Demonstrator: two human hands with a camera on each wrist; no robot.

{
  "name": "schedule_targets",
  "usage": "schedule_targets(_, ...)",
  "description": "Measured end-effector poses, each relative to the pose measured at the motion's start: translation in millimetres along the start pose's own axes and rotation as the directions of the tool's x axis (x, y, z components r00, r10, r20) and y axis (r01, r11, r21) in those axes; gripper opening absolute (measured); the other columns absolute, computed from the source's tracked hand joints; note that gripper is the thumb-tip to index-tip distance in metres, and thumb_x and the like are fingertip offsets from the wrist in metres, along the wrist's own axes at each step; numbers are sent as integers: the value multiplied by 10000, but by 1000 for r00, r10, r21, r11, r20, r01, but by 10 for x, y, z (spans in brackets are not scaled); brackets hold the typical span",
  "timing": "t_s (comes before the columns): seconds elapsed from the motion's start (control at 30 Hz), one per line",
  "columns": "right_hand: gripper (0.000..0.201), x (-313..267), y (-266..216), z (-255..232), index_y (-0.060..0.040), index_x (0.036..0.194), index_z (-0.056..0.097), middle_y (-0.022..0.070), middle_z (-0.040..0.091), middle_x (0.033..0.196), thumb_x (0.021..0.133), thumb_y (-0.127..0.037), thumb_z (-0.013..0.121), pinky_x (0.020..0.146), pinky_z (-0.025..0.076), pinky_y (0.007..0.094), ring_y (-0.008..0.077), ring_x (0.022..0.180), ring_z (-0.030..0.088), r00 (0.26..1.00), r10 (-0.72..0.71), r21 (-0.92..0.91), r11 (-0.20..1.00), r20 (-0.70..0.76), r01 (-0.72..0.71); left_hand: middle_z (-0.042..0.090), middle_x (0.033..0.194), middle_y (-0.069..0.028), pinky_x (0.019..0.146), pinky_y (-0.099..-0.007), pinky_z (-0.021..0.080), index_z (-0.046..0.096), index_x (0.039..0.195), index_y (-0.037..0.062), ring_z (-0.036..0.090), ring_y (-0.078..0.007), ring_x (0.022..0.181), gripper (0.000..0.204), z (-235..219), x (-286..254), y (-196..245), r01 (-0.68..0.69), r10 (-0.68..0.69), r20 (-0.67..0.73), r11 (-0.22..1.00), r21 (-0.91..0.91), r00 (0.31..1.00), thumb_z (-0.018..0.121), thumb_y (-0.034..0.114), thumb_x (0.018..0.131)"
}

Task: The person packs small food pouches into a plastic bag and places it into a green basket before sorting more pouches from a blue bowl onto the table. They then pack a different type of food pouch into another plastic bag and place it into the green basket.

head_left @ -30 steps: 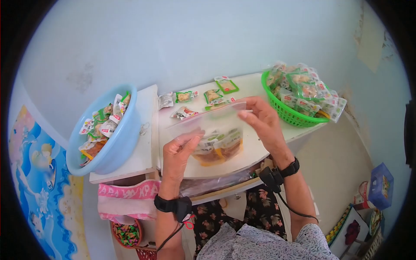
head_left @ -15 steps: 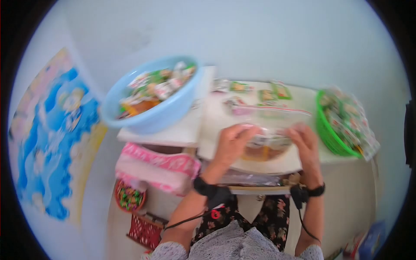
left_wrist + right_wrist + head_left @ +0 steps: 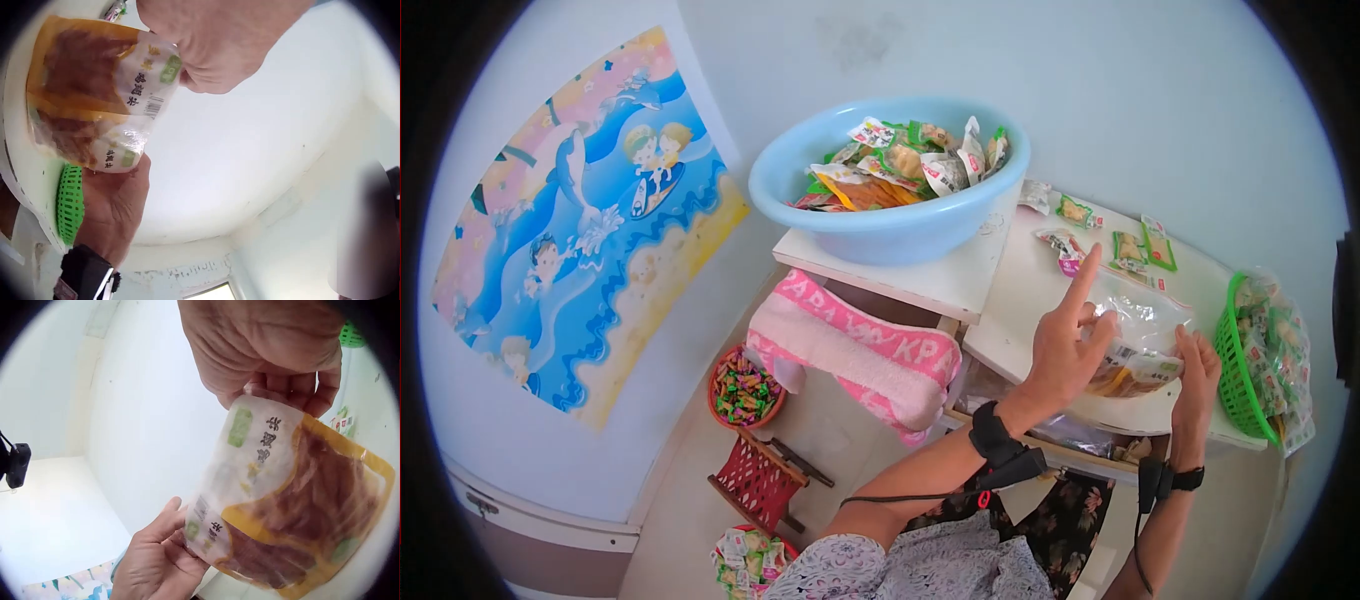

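Observation:
Over the white table, both hands hold a clear zip bag (image 3: 1145,312) by its two sides. Inside it are orange-and-white snack packets (image 3: 87,69) with brown meat-like pieces and printed characters. My left hand (image 3: 1055,355) grips the bag's left side, its index finger pointing straight up. On the opposite side my right hand (image 3: 1195,368) pinches the edge between thumb and fingers. In the right wrist view the packets (image 3: 312,469) hang below the right hand's curled fingers.
A blue basin (image 3: 890,235) full of snack packets stands left on a white cabinet. Loose small packets (image 3: 1128,248) lie at the table's back. A green basket (image 3: 1230,375) of packets stands right. A pink towel (image 3: 855,365) hangs over the cabinet's front, near a red stool (image 3: 755,485).
The head view has swung left, bringing the basin and poster toward the middle. My left index finger has straightened upward, while both hands still hold the bag.

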State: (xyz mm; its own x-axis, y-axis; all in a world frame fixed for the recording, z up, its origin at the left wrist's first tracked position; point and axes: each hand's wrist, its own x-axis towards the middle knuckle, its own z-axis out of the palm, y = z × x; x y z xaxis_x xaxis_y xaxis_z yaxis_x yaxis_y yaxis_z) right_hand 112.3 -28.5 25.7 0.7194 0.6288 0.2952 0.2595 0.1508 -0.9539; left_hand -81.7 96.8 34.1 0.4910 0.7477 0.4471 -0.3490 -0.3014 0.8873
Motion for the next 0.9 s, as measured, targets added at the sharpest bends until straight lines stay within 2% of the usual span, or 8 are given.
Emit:
schedule_targets(0.17,358,18,-56,-48,-148,672,452,-90,413,691,927,-194,700,612,254,255,33,667,355,999,-7,-85,996,32,9,738,1068,-100,823,-281,524,699,1208,-29,684,-126,893,250,-28,64,-122,-40,34,99,997,58,994,558,52,1018)
schedule_targets(0.33,323,11,-59,-80,-102,669,520,-61,487,692,909,-181,722,631,289,256,51,685,400,1000,17,-137,991,19,-15,733,994,-100,869,-283,512,704,1139,-29,677,-129,936,211,-119,40,-156,-41,24,179,995,92,984,617,107,1005)
schedule_targets(0.53,255,-14,-111,-98,-54,736,608,-56,541,698,921,-172,738,614,319,252,39,692,409,998,58,-113,992,26,-55,612,1278,-130,1066,-377,427,705,1125,25,566,-268,1254,322,-173,-91,-156,-265,191,239,905,334,952,810,158,852)
schedule_targets(0.57,208,12,-38,-161,-40,807,615,1,655,810,923,-157,742,678,409,269,80,767,529,997,72,-173,983,32,-66,513,1462,-147,1136,-414,378,698,1146,38,488,-319,1365,401,-212,-99,-263,-261,175,264,903,341,948,852,165,799)
schedule_targets(0.67,174,10,-87,-51,-34,926,656,66,726,1010,910,-170,763,765,488,306,180,908,642,934,-338,-338,897,-115,284,486,1534,-168,1164,-417,362,697,1135,37,477,-317,1407,379,-236,-84,-342,-260,185,286,932,253,940,844,151,805)
schedule_targets(0.77,253,-46,-354,-2,-54,1076,680,114,715,1139,889,-183,789,856,523,349,284,1045,668,791,-611,-497,689,-7,528,472,1550,-214,1175,-443,366,699,1131,14,430,-357,1463,363,-234,-103,-303,-203,134,280,950,236,951,826,117,807)
schedule_targets(0.83,312,-148,-549,20,-73,1150,697,96,709,1194,893,-225,785,906,521,375,286,1109,659,823,-496,-482,669,278,566,514,1514,-218,1172,-440,373,698,1153,10,435,-349,1463,375,-236,-114,-255,-211,124,278,927,310,952,817,102,809)
schedule_targets(0.9,348,-165,-540,66,-97,1137,705,108,718,1085,856,-280,798,863,529,402,310,1033,675,735,-473,-546,494,485,677,542,1489,-219,1165,-434,384,698,1171,7,450,-338,1454,387,-191,-111,-259,-200,99,298,923,328,949,813,86,809)
